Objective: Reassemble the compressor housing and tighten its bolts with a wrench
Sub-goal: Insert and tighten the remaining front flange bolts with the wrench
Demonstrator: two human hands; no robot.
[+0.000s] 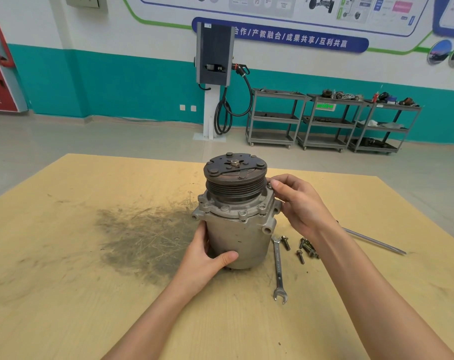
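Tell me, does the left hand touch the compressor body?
Touching: the head view shows the left hand wrapped against the compressor body, thumb pressed on its front.

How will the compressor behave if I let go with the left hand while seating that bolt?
The compressor looks like solid cast metal, so probably heavy. Upright with the pulley on top, it may tip if pushed high. The left hand steadies its rounded body, which would likely roll if toppled.
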